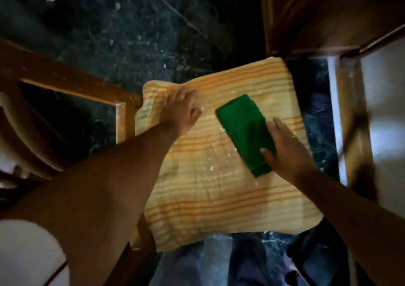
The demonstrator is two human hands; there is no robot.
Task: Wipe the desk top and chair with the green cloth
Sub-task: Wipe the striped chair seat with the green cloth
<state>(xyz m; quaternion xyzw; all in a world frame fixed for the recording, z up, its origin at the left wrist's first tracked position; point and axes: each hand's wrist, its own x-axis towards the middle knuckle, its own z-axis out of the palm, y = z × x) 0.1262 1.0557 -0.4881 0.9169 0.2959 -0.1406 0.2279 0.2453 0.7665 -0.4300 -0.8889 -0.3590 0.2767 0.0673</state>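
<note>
A folded green cloth (243,130) lies on the chair's seat, which is covered by a yellow cushion with orange stripes (214,189). My right hand (285,147) presses on the cloth's right edge, thumb over its lower part. My left hand (179,110) rests flat on the cushion's upper left corner, fingers spread on the fabric. Small white crumbs dot the cushion between my hands. The chair's wooden back frame (92,88) runs off to the left. The wooden desk (333,14) stands at the upper right; its top is out of view.
Dark speckled floor (131,27) lies beyond the chair. A white panel (385,110) with a wooden post stands at the right. My legs in blue trousers (210,263) show below the cushion.
</note>
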